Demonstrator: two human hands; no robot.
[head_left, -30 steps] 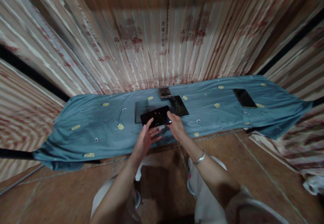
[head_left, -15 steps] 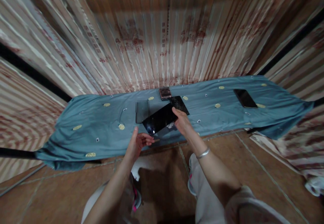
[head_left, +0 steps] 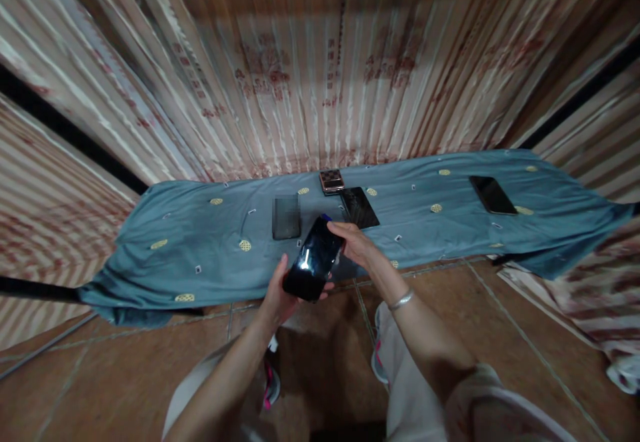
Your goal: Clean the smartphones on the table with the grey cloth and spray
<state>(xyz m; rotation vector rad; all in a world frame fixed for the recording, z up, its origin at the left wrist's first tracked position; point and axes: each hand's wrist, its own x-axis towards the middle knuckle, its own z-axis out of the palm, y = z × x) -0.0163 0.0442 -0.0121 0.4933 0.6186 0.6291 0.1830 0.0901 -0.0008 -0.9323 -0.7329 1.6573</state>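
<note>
A dark, glossy smartphone (head_left: 314, 259) is held tilted above the near edge of the blue cloth, its shiny face up. My right hand (head_left: 354, 243) grips its upper right edge, thumb on top. Beneath the lower end lies my left hand (head_left: 281, 297), its thumb along the left edge and fingertips showing past the right side. Just beyond, on the cloth, are a dark grey flat phone-like slab (head_left: 287, 225), partly blurred out, and a black phone-like slab with a marked surface (head_left: 361, 207). A small checkered, pinkish-brown case (head_left: 331, 181) sits behind them.
Another black phone (head_left: 493, 195) lies on the right part of the patterned blue cloth (head_left: 220, 222). A striped curtain (head_left: 300, 95) hangs behind and around, with dark poles at both sides. My feet rest on the brown tiled floor (head_left: 320, 362).
The smartphone has come nearer to me and turned more upright. My left hand, formerly apart from it, has moved under its lower end. My right hand keeps its grip.
</note>
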